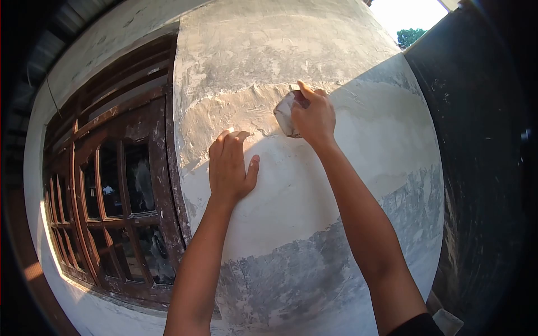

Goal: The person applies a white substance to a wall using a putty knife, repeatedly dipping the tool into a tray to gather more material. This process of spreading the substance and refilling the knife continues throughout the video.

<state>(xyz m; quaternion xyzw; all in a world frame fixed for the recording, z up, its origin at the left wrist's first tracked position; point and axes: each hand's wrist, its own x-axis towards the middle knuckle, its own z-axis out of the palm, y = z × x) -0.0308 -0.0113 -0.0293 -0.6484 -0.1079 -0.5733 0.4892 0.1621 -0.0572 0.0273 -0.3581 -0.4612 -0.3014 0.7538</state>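
My right hand (315,116) is wrapped round a small flat scraper (286,116) with a whitish, smeared blade and a dark reddish part under the fingers. The scraper lies against the plastered wall (291,190), at the edge between sunlit rough plaster above and smoother, shaded pale plaster below. To its left, my left hand (230,165) rests on the wall with fingers and thumb apart, holding nothing. Darker grey, patchy plaster shows lower on the wall.
At left a brown wooden window (120,207) with glass panes and louvres is set in the wall. A dark wall (476,168) stands at right. A pale object (446,322) sits at the bottom right.
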